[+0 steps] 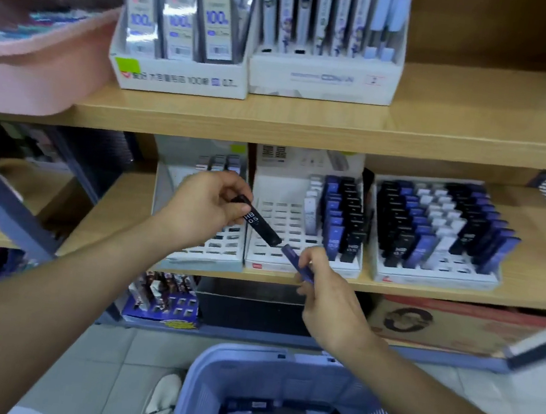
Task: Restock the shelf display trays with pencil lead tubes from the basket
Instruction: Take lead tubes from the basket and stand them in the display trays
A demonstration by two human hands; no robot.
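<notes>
My left hand point(208, 204) pinches a black lead tube point(262, 224) marked HB 0.5, tilted down to the right over the middle white display tray point(281, 239). My right hand point(326, 292) grips a blue lead tube point(296, 261) just below, its tip almost touching the black tube's end. The middle tray holds white, blue and black tubes on its right side; its left slots are bare. A fuller tray point(435, 273) stands to its right, and a nearly bare tray point(221, 248) to its left. The blue basket point(265, 371) on the floor holds several tubes.
The upper shelf point(308, 128) carries two white display boxes of lead packs and a pink tub point(31, 67) at the left. Below the tray shelf sit a cardboard box point(456, 327) and a small blue display. A white shoe point(162, 399) is beside the basket.
</notes>
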